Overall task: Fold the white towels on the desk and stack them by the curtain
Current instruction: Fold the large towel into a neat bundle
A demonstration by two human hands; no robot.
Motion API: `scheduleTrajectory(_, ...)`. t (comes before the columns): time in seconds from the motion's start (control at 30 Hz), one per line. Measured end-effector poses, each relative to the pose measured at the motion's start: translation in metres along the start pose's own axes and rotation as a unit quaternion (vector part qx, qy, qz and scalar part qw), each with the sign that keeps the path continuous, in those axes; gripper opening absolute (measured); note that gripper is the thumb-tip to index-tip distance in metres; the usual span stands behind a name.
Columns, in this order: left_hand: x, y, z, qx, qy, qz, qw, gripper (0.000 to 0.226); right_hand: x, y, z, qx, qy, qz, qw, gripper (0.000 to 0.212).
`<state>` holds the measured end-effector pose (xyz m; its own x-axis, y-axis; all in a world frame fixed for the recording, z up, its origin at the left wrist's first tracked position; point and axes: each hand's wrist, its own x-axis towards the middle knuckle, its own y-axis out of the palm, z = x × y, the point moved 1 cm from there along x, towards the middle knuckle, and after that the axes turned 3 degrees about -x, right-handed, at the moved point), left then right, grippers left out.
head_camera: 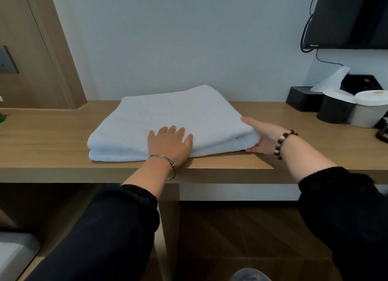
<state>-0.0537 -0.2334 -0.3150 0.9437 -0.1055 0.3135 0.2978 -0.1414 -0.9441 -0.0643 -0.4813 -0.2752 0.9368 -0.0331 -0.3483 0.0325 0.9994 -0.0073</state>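
At the desk's point(52, 137) front edge, my left hand point(170, 146) presses flat on the folded towel point(168, 114) while my right hand point(262, 137) grips its end; an uneven lift could unfold it.

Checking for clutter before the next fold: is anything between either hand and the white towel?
Nothing visible. The left hand lies flat on the towel; the right hand holds its right edge. Cups and a black box stand apart, farther right.

- You've got one small pale mark on the lower left edge of the television point(346, 18), and it's too tiny and blurred to read.
- Nothing else in front of you shows words, numbers or signs you can read.
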Motion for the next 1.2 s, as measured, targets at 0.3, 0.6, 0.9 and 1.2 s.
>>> scheduleTrajectory(0.3, 0.0, 0.002, 0.003, 0.004, 0.007, -0.002, 1.0, 0.054, 0.019, 0.004, 0.0, -0.104, 0.029, -0.135, 0.985, 0.027)
scheduleTrajectory(0.6, -0.004, 0.001, -0.007, 0.006, -0.009, 0.015, 1.0, 0.054, 0.015, 0.045, 0.013, -0.666, -0.214, -0.318, 0.64, 0.036)
scheduleTrajectory(0.9, -0.016, -0.011, 0.028, -0.001, 0.127, 0.015, 0.992, 0.056, 0.046, 0.085, -0.003, -0.677, -0.193, -0.097, 0.704, 0.053)
scheduleTrajectory(1.2, -0.045, -0.035, 0.117, 0.018, 0.089, -0.049, 0.995, 0.039, 0.041, 0.087, -0.004, -0.673, -0.204, -0.107, 0.703, 0.052)
